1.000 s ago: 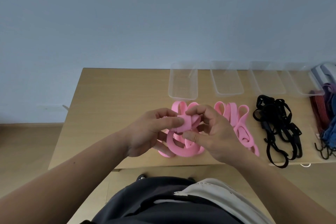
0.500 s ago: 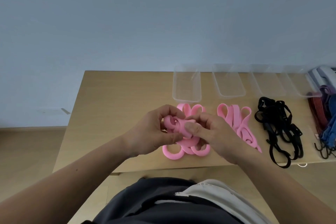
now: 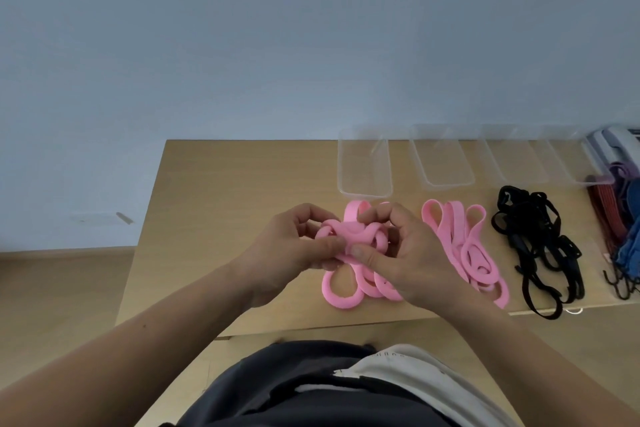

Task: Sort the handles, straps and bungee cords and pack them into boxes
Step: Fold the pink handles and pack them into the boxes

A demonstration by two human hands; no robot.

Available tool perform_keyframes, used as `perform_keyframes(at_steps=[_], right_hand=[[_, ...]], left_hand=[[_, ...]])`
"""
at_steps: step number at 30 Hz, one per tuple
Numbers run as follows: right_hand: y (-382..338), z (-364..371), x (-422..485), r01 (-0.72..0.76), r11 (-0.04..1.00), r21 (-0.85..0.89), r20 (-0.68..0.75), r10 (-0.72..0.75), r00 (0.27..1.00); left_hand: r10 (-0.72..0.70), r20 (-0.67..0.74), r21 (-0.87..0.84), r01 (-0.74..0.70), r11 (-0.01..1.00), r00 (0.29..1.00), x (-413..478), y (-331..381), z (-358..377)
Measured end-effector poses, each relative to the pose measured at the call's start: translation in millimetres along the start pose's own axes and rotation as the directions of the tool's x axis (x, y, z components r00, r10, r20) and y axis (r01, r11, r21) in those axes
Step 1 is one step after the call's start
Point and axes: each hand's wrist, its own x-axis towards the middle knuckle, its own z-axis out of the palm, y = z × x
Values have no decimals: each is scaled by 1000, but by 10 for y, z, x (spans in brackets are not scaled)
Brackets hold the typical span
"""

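Between both hands [image 3: 349, 253], pink handle [image 3: 346, 236]

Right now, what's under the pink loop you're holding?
Under the held loop, more pink loops lie on the table. The left hand and right hand cover the pile's middle, hiding it.

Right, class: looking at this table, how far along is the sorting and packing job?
Done: sorting looks finished. The left pink pile, right pink pile, black straps and bungee cords lie in separate groups on the table.
In hand: the left hand and right hand grip one pink loop above the left pile.
Left: all the packing. The clear boxes show nothing inside.
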Motion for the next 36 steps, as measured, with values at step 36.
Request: perform_keyframes(at_steps=[36], right_hand=[[200,212,195,-99,990,-105,-133,84,988]], left_hand=[[2,59,137,-10,990,998,339,-111,-213]])
